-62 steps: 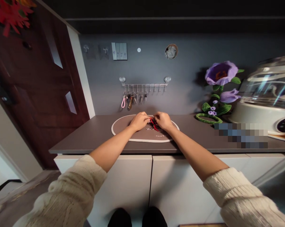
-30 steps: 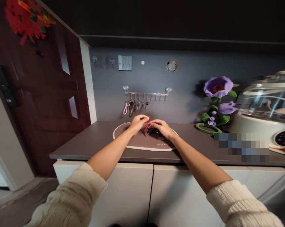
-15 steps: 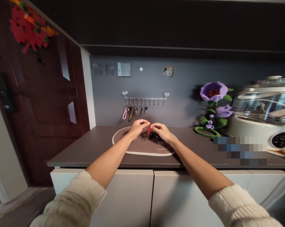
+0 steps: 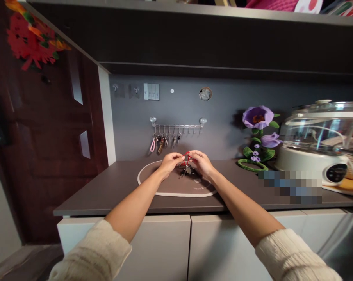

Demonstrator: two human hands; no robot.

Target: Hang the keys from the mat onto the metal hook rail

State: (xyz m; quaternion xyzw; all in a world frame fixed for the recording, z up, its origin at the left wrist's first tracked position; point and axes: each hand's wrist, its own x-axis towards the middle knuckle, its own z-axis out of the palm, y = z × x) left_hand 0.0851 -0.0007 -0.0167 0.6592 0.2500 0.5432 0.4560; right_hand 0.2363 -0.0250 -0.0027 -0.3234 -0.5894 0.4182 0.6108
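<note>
Both hands pinch a thin red cord [image 4: 188,160] above an oval brown mat [image 4: 170,189] with a pale rim. My left hand [image 4: 171,163] grips it from the left, and my right hand [image 4: 201,160] from the right, the fingertips a small gap apart. Below the cord is a bunch of keys [image 4: 186,171], partly dark, close over the mat. Whether the bunch touches the mat I cannot tell. On the wall behind, a clear hook rail [image 4: 178,126] carries several keys and a pink loop strap [image 4: 153,145] on its left hooks.
A purple fabric flower [image 4: 257,117] with a green base stands to the right, beside a glass-topped white appliance [image 4: 308,156]. A dark shelf [image 4: 194,43] overhangs the counter [image 4: 100,191]. Wall switches [image 4: 151,91] are above the rail; a dark red door [image 4: 47,156] is at left.
The red cord, bunched between my fingertips before, is now spread into an open loop between my hands. The keys show more clearly beneath it. The view has shifted slightly.
</note>
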